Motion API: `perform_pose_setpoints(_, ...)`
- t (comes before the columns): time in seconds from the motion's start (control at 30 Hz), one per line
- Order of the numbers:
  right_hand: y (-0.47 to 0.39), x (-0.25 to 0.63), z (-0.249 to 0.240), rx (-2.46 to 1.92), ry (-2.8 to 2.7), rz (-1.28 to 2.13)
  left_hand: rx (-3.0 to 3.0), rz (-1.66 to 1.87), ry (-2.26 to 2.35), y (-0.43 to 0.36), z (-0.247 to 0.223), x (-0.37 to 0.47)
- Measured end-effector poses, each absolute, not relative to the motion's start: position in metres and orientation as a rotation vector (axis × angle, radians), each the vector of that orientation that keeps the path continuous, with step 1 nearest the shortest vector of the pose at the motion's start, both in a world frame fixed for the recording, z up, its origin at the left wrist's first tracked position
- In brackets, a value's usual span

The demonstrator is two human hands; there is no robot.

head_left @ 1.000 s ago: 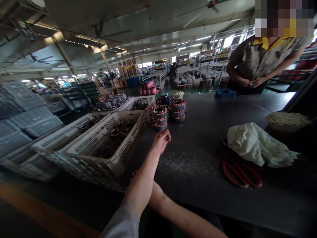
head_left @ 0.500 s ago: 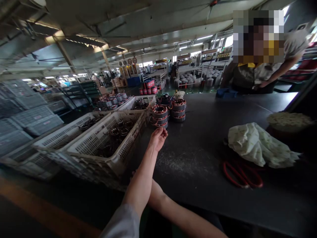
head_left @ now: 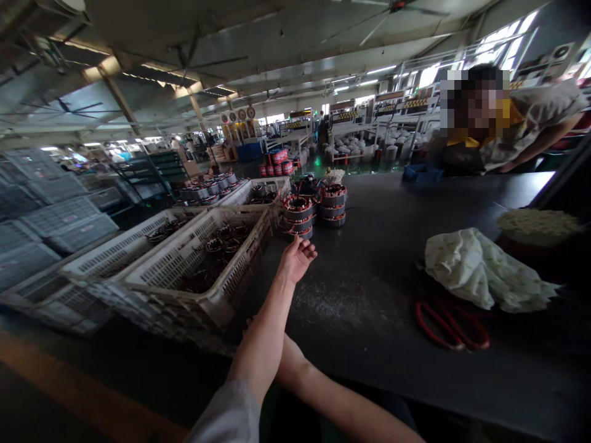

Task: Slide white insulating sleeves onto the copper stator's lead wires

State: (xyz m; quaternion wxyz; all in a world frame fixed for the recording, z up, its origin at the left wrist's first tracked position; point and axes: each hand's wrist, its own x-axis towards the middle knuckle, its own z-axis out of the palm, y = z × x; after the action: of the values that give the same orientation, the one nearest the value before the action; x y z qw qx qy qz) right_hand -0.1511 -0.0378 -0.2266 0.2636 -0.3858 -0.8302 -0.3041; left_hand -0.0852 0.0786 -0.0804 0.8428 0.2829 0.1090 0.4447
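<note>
copper-wound cores (head_left: 298, 212): standing in two stacks on the dark table (head_left: 378, 246), beside the white crate (head_left: 235, 286)
left hand (head_left: 299, 257): pointing toward the nearer stack – fingers curling loosely, holding nothing
right hand (head_left: 250, 321): hiding mostly behind the left forearm – finger spread and grip impossible to tell
pale cloth (head_left: 480, 264): lying behind the red loops (head_left: 427, 330)
person (head_left: 489, 151): leaning at the far edge, near the blue bin (head_left: 422, 174)

Single view, worn on the head; directed forward and down from close above the forearms (head_left: 265, 332), across the bench (head_left: 369, 258), with wide coverage up to the ceiling (head_left: 286, 61).
</note>
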Motion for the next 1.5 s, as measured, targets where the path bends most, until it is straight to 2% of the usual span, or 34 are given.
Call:
perform_pose_setpoints(0.4, -0.039, -0.152, -0.225, -1.05, -2.225, -0.837, 0.608, 0.907, 0.189, 0.078, -0.082, -0.086)
perform_pose_setpoints(0.83, -0.045, -0.149, -0.215, -0.971, -2.226, -0.649, 0.594, 0.849, 0.14, 0.078, -0.083, -0.088)
perform_pose_setpoints(1.23, -0.042, -0.152, -0.23, -0.986, -2.214, -0.619, 0.579, 0.814, 0.037, 0.076, -0.081, -0.093)
perform_pose_setpoints(1.4, -0.04, -0.151, -0.232, -1.022, -2.238, -0.724, 0.728, 0.759, -0.018, 0.061, -0.068, -0.097)
perform_pose_setpoints(1.5, -0.036, -0.153, -0.241, -1.018, -2.252, -0.727, 0.808, 0.839, -0.072, 0.047, -0.055, -0.098)
